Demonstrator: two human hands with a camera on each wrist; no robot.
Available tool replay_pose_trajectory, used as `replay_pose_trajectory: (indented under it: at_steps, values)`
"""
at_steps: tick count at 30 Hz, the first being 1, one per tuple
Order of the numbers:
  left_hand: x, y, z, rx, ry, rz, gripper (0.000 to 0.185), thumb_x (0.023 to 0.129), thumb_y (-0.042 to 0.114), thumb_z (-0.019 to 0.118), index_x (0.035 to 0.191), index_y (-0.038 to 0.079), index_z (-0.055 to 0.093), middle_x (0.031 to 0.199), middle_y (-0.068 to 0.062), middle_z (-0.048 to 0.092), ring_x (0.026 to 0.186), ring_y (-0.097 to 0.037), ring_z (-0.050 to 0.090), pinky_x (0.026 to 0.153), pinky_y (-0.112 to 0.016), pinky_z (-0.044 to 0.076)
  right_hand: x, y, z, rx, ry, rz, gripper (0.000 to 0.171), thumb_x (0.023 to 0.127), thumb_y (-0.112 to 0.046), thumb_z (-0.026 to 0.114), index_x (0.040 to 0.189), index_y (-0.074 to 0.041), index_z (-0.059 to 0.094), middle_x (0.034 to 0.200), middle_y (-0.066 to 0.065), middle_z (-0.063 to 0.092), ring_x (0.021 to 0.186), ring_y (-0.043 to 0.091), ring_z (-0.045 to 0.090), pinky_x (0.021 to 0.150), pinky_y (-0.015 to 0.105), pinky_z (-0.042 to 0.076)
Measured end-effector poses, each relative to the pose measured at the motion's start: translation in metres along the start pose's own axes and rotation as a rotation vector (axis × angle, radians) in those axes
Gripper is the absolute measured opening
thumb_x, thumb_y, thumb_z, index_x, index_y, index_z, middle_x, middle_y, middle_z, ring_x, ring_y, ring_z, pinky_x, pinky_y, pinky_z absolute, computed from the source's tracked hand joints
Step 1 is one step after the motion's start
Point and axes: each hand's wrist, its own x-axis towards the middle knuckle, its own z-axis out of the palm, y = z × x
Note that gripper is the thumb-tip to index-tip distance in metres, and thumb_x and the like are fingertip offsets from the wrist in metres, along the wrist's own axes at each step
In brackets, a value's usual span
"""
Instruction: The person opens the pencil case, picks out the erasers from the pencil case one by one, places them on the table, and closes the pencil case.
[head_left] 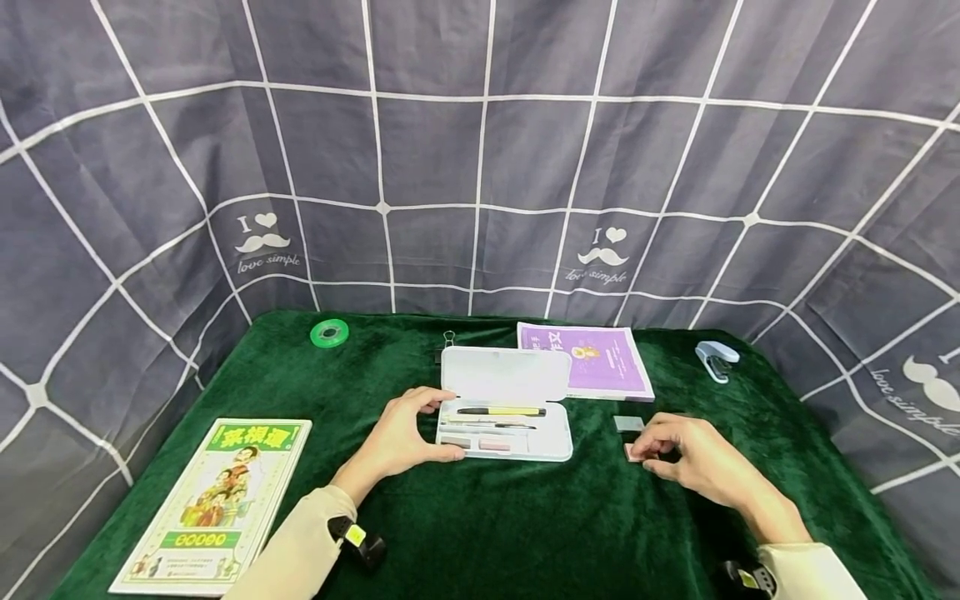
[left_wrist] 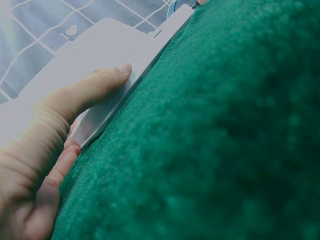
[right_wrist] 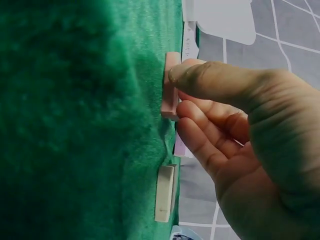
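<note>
A white pencil case (head_left: pixel 551 437) lies with its lid (head_left: pixel 506 375) raised. My left hand (head_left: pixel 408 433) grips its left end, the thumb at the near corner and fingers at the far side. Inside, a yellow-and-black pen (head_left: pixel 502 411) lies above thinner pens (head_left: pixel 495 424); a pink block (head_left: pixel 494 444) and a greyish block (head_left: pixel 456 442) sit along the front. To the right, my right hand (head_left: pixel 693 454) pinches a pink eraser (right_wrist: pixel 170 90) between thumb and fingers, low over the green cloth. A pale block (right_wrist: pixel 164 192), also eraser-like, lies close beside that hand.
Behind the case are a purple book (head_left: pixel 603 362) and a binder clip (head_left: pixel 449 338). A light-blue stapler (head_left: pixel 717 362) stands at the far right, a green tape roll (head_left: pixel 318 335) at the far left. Nearer on the left lies a green-and-white book (head_left: pixel 217 500).
</note>
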Motion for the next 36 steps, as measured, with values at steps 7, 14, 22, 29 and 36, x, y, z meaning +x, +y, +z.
replay_pose_trajectory:
  at_steps: [7, 14, 22, 29, 36]
  values:
    - [0.000, 0.000, 0.000, 0.008, -0.005, -0.012, 0.086, 0.074, 0.053, 0.104, 0.149, 0.027, 0.070, 0.144, 0.004, 0.068, 0.126, -0.027, 0.065, 0.107, -0.058, 0.053, 0.012, -0.014, 0.001, 0.037, 0.115, 0.032, 0.035, 0.086, -0.005, 0.097, 0.111, -0.023, 0.082, 0.102, -0.004, 0.078, 0.086, 0.007, 0.072, 0.073, 0.030, 0.063]
    - [-0.002, 0.002, -0.002, -0.003, -0.011, -0.029, 0.085, 0.074, 0.052, 0.105, 0.148, 0.028, 0.070, 0.145, 0.005, 0.068, 0.128, -0.026, 0.064, 0.110, -0.060, 0.051, 0.047, -0.036, 0.008, 0.257, 0.107, 0.078, 0.037, 0.093, 0.002, 0.089, 0.122, -0.020, 0.080, 0.112, 0.012, 0.076, 0.092, 0.016, 0.077, 0.055, 0.032, 0.064]
    - [-0.001, 0.002, -0.002, 0.004, -0.012, -0.022, 0.087, 0.074, 0.052, 0.105, 0.149, 0.027, 0.070, 0.146, 0.003, 0.067, 0.127, -0.026, 0.065, 0.110, -0.059, 0.051, 0.096, -0.067, 0.036, 0.292, 0.103, -0.135, 0.036, 0.091, 0.008, 0.088, 0.124, -0.006, 0.080, 0.111, 0.012, 0.079, 0.096, 0.029, 0.078, 0.090, 0.037, 0.066]
    - [-0.001, 0.005, -0.003, 0.009, -0.008, -0.004, 0.086, 0.074, 0.052, 0.105, 0.148, 0.025, 0.070, 0.144, 0.003, 0.068, 0.125, -0.026, 0.066, 0.112, -0.061, 0.049, 0.120, -0.092, 0.063, 0.203, -0.027, -0.186, 0.031, 0.093, 0.000, 0.088, 0.123, -0.007, 0.080, 0.112, 0.010, 0.077, 0.096, 0.024, 0.077, 0.089, 0.043, 0.065]
    - [-0.001, 0.004, -0.003, 0.010, -0.005, 0.006, 0.085, 0.075, 0.052, 0.104, 0.148, 0.025, 0.070, 0.144, 0.002, 0.069, 0.125, -0.026, 0.067, 0.109, -0.059, 0.052, 0.126, -0.103, 0.091, 0.054, -0.187, -0.224, 0.025, 0.098, -0.005, 0.084, 0.122, -0.012, 0.083, 0.110, 0.000, 0.073, 0.093, 0.014, 0.070, 0.084, 0.031, 0.062]
